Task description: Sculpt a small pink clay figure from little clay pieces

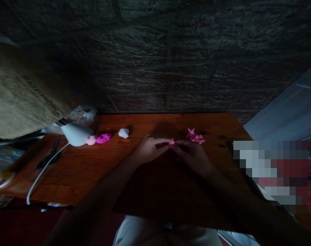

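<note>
Both my hands meet over the middle of a reddish wooden table (99, 171). My left hand (150, 148) and my right hand (191, 153) are closed in a pinch on a small pink piece (171, 142) held between their fingertips. Just beyond my right hand lies a pile of small pink shaped pieces (194, 136). To the left on the table sit a white lump (123, 133), a bright magenta lump (103, 138) and a pale pink lump (90, 140).
A white lamp head (75, 134) with a white cable (40, 174) lies at the table's left. Dark scissors (49, 155) lie beside it. A clear plastic bag (82, 114) and newspaper (24, 99) sit at the back left. A dark brick-pattern wall (170, 51) stands behind the table.
</note>
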### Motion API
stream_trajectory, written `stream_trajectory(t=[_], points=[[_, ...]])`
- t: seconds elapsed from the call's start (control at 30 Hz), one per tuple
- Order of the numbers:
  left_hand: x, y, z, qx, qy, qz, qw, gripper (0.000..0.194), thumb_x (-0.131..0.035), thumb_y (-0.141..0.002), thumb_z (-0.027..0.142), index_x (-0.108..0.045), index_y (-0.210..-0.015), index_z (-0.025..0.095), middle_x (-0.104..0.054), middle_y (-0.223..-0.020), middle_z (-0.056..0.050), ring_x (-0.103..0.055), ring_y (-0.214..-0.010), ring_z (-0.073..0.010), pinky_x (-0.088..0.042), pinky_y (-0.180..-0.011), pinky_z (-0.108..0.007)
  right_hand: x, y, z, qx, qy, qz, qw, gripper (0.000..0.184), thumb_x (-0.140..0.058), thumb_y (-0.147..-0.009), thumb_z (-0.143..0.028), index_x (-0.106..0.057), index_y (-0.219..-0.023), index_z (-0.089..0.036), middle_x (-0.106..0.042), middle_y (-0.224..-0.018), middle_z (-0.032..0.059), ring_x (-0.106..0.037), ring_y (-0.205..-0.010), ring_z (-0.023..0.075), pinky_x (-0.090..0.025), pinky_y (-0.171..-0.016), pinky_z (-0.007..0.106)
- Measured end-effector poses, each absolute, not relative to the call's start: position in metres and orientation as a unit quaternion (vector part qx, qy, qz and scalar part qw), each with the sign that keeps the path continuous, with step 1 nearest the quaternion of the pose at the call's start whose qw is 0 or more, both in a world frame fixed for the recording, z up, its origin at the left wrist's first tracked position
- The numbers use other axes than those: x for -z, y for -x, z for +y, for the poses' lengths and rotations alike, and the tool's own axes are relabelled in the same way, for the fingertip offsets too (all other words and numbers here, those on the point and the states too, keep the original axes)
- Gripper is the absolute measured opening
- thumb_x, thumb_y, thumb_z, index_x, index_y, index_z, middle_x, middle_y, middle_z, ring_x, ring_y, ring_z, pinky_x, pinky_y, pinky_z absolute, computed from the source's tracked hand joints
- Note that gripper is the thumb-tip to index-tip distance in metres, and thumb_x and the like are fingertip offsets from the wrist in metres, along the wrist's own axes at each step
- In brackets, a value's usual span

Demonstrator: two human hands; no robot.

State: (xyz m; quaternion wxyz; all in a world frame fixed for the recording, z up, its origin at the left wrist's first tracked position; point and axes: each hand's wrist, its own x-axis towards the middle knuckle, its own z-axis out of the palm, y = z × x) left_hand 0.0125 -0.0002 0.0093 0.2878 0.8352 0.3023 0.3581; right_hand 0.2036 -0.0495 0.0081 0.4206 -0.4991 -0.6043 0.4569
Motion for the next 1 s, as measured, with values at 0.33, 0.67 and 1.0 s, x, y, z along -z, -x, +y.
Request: stream_trajectory(t=[0.33, 0.67, 1.0], points=[[-0.0142, -0.0131, 0.003, -0.342, -0.861, 0.258, 0.272, 0.022, -0.064, -0.09, 0.017, -0.074, -0.109, 0.019, -0.076, -0.105, -0.008, -0.072, -0.093, -0.0163, -0.058, -0.083, -0.028, -0.0063, -0.2038, -0.05, -0.426, 0.521, -0.629, 0.39, 0.037, -0.061, -0.09, -0.053, -0.076, -0.097, -0.019, -0.075, -0.077, 0.0035, -0.064, -0.055, 0.0161, -0.048, -0.053, 0.027], [-0.0115, -0.0128, 0.0023, -0.325, -0.823, 0.295, 0.36, 0.016, -0.067, -0.09, 0.025, -0.073, -0.101, 0.017, -0.074, -0.097, -0.007, -0.068, -0.082, -0.0127, -0.053, -0.07, -0.022, -0.0126, -0.2063, -0.0492, -0.383, 0.516, -0.672, 0.367, 0.045, -0.054, -0.093, -0.059, -0.072, -0.081, -0.019, -0.065, -0.056, 0.001, -0.063, -0.054, 0.0167, -0.044, -0.055, 0.027], [-0.011, -0.0145, -0.0002, -0.337, -0.814, 0.33, 0.34, 0.013, -0.071, -0.084, 0.025, -0.072, -0.094, 0.016, -0.072, -0.086, -0.004, -0.063, -0.069, -0.0097, -0.048, -0.062, -0.02, -0.006, -0.2052, -0.0489, -0.451, 0.488, -0.601, 0.445, 0.032, -0.069, -0.085, -0.049, -0.077, -0.103, -0.025, -0.077, -0.095, 0.0047, -0.067, -0.068, 0.0178, -0.055, -0.059, 0.03]])
